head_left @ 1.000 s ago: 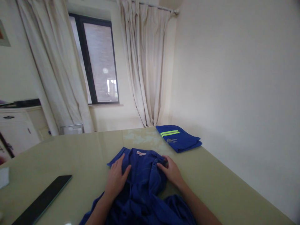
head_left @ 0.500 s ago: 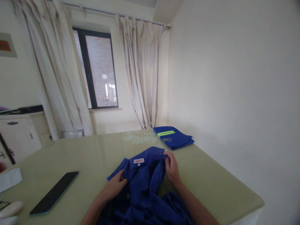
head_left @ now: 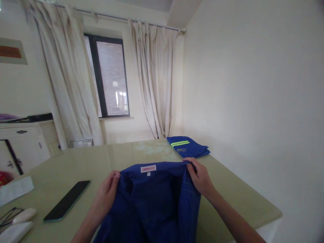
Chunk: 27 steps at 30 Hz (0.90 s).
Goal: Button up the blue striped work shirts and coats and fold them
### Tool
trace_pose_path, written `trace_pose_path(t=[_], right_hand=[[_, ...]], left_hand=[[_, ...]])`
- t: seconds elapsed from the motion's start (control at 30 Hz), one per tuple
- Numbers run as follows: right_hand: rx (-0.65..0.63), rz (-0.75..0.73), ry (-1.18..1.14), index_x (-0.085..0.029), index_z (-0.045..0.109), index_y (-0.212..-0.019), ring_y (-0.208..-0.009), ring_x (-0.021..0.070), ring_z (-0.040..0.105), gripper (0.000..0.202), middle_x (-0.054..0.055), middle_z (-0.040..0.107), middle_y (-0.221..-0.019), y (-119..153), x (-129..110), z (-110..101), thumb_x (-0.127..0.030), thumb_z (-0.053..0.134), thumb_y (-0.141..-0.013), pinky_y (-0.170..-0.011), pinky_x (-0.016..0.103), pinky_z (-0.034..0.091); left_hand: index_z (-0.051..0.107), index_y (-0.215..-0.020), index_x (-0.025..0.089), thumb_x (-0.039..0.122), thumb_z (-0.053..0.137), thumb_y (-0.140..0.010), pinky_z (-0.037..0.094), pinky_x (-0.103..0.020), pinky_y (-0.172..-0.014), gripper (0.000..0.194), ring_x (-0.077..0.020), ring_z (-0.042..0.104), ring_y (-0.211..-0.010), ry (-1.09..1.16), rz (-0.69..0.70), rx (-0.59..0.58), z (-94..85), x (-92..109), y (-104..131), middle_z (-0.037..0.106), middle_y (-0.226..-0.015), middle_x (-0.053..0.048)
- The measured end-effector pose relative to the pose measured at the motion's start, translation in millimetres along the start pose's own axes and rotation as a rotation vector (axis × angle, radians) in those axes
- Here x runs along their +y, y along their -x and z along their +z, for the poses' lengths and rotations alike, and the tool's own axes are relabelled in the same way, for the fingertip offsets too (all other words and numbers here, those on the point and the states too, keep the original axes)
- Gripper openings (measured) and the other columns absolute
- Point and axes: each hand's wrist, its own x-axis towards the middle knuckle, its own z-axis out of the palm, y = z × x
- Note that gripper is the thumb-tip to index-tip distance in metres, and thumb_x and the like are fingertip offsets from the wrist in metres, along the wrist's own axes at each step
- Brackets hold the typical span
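A dark blue work jacket [head_left: 154,199] hangs stretched between my two hands above the near part of the table, its inside facing me. A white label with red print [head_left: 148,168] shows below its top edge, with a tiny white tag under it. My left hand [head_left: 108,189] pinches the jacket's left upper corner between thumb and fingers. At the right upper corner, my right hand [head_left: 199,175] grips the cloth the same way. The jacket's lower part runs out of view at the bottom.
A folded blue garment with yellow-green stripes [head_left: 188,147] lies at the table's far right corner, by the wall. On the left of the table [head_left: 121,153] are a dark phone-like slab [head_left: 68,201], white paper [head_left: 16,190], eyeglasses [head_left: 10,216] and white objects.
Both hands have moved apart, the left one leftward and the right one rightward and slightly up. The bunched jacket is now spread wide, its upper edge pulled nearly straight.
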Motion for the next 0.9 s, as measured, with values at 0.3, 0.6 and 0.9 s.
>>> trace_pose_path(t=[0.3,0.6,0.9], right_hand=[[-0.242,-0.092,0.21,-0.029,0.071,-0.119,-0.103,0.0263,0.071,0.036,0.005,0.076,-0.112,-28,-25,-95,-0.039,0.041,-0.103,-0.094,0.041,0.054],[-0.491,-0.069,0.302,-0.029,0.069,-0.08,-0.064,0.0206,0.066,0.03,0.003,0.068,-0.07,-3,-32,-114,-0.048,0.056,-0.099,-0.063,0.032,0.05],[-0.281,0.471,-0.769,-0.022,0.055,-0.081,-0.05,0.013,0.058,0.044,-0.004,0.061,-0.061,-56,-109,17,-0.065,0.068,-0.084,-0.047,0.022,0.045]], left_hand=[[0.073,-0.111,0.039,0.062,0.056,-0.088,0.057,-0.028,-0.071,0.037,-0.0226,0.072,-0.081,-0.309,0.264,-0.29,-51.5,40,18,0.073,-0.102,-0.002],[0.079,-0.089,0.037,0.06,0.056,-0.083,0.06,-0.045,-0.087,0.033,-0.0303,0.073,-0.09,-0.405,0.08,-0.145,-54.7,-17,34,0.079,-0.094,-0.004],[0.052,-0.144,0.021,0.064,0.05,-0.091,0.058,-0.046,-0.093,0.069,-0.0313,0.072,-0.105,0.245,-0.154,-0.224,34.8,118,21,0.074,-0.12,-0.011]])
